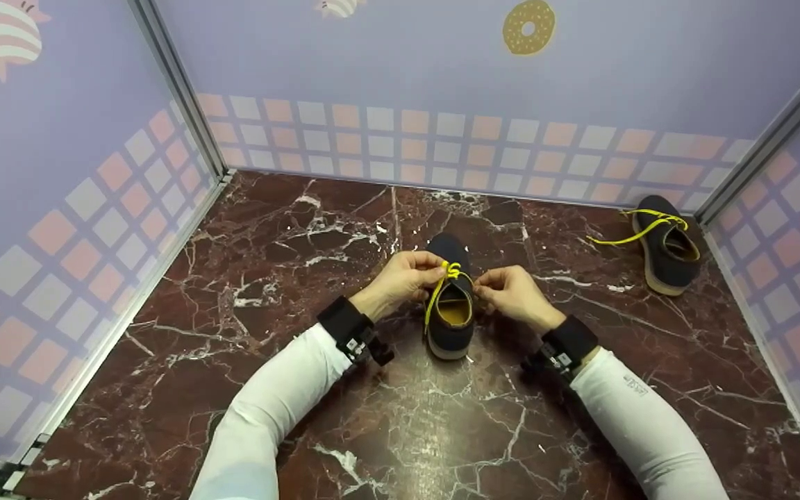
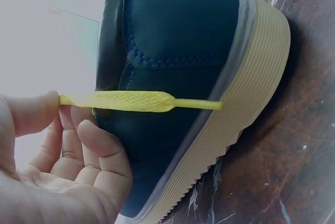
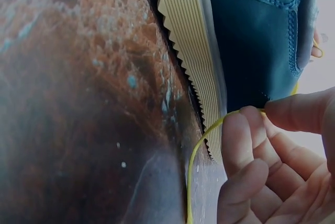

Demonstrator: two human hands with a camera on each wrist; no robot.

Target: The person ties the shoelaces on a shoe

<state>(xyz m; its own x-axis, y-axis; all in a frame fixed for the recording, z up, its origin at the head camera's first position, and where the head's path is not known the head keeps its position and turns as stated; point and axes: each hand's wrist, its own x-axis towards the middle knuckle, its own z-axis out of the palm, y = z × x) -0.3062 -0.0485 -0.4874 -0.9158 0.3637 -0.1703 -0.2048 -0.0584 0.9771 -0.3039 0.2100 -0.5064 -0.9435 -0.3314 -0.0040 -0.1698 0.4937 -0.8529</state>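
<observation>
Left hand [image 1: 407, 278]: pinching a yellow lace end [image 2: 120, 100]; nearer the lacing [image 1: 452, 271].
Right hand [image 1: 512, 296]: pinching a yellow strand [image 3: 207, 131].
Dark shoe [image 1: 453, 309]: upright, between both hands; long axis fore-and-aft, toe away, right side facing right hand.

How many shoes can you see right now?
2. One dark shoe is between the hands; the second shoe stands apart, at the right of the head view. No others show.
</observation>
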